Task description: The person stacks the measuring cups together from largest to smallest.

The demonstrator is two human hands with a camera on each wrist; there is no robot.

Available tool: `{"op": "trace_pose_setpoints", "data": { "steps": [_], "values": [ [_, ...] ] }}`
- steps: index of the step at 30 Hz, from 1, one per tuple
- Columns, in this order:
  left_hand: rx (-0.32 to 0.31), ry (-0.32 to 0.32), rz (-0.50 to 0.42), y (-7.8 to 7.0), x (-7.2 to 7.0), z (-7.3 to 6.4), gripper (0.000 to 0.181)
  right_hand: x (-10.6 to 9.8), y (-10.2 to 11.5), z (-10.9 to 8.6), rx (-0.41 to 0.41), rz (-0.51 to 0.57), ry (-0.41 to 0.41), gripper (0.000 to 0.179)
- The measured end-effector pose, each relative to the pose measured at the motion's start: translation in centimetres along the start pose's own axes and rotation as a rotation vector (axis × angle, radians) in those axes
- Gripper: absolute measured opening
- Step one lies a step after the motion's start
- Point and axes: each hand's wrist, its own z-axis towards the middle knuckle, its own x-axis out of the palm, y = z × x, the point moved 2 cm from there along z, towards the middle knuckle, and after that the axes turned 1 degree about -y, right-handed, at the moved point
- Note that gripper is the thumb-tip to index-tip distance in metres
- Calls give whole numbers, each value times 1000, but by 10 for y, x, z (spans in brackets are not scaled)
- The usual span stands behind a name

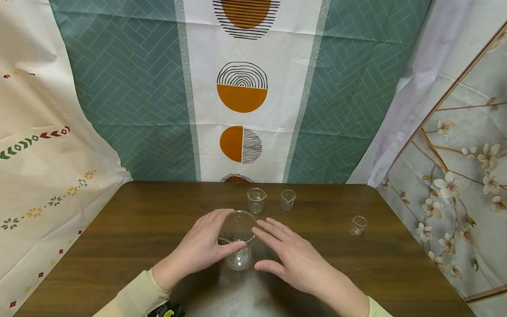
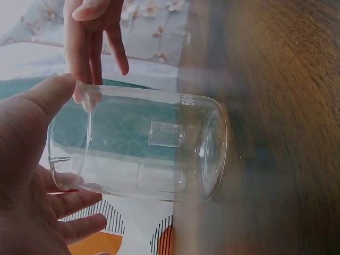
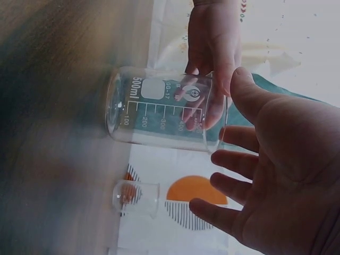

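A large clear glass beaker point(image 1: 239, 246) stands upright between my hands, with white graduations and a 500ml mark showing in the right wrist view. My left hand point(image 1: 206, 240) holds it by the rim, with the thumb on the near side and the fingers round the left and far side. At the right of the rim, my right hand point(image 1: 291, 253) has its fingers spread and nearly straight. Its fingertips point(image 3: 223, 133) are at the rim; whether they touch is hard to tell. I cannot tell whether the beaker's base touches the table.
Behind the large beaker stand a small beaker point(image 1: 256, 201) and, to its right, a smaller one point(image 1: 288, 200). Another tiny beaker point(image 1: 358, 226) is at the right of the brown wooden table point(image 1: 158, 202). Patterned cloths point(image 1: 130, 88) hang round the back and sides.
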Motion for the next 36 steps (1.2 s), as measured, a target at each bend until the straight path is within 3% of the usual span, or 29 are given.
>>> {"op": "trace_pose_setpoints", "data": {
  "steps": [36],
  "values": [
    [1,-14,-20,0,0,-1,83,-5,-4,2,13,-2,-2,76]
  ]
}}
